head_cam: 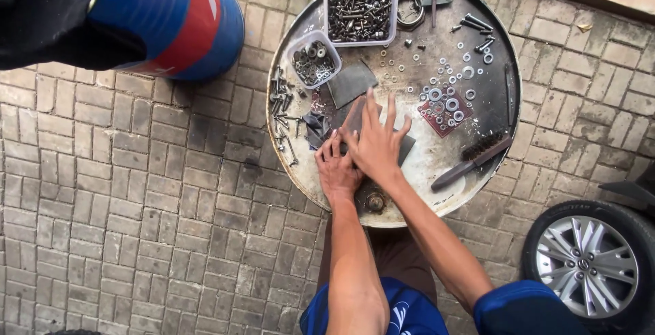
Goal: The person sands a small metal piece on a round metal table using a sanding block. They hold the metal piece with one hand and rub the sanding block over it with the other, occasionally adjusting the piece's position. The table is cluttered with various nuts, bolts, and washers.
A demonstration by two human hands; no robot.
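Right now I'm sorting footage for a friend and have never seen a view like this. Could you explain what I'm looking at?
This is one picture from a camera worn on a person's head, looking straight down. No machine: just two bare hands. The left hand and right hand press side by side on a dark sheet, possibly sandpaper, on a round metal drum top used as a table. What lies under the palms is hidden. On the drum: a large clear tub of bolts, a small tub of nuts, loose washers, a wire brush and loose screws. Around it are brick paving, a blue barrel and a car wheel.
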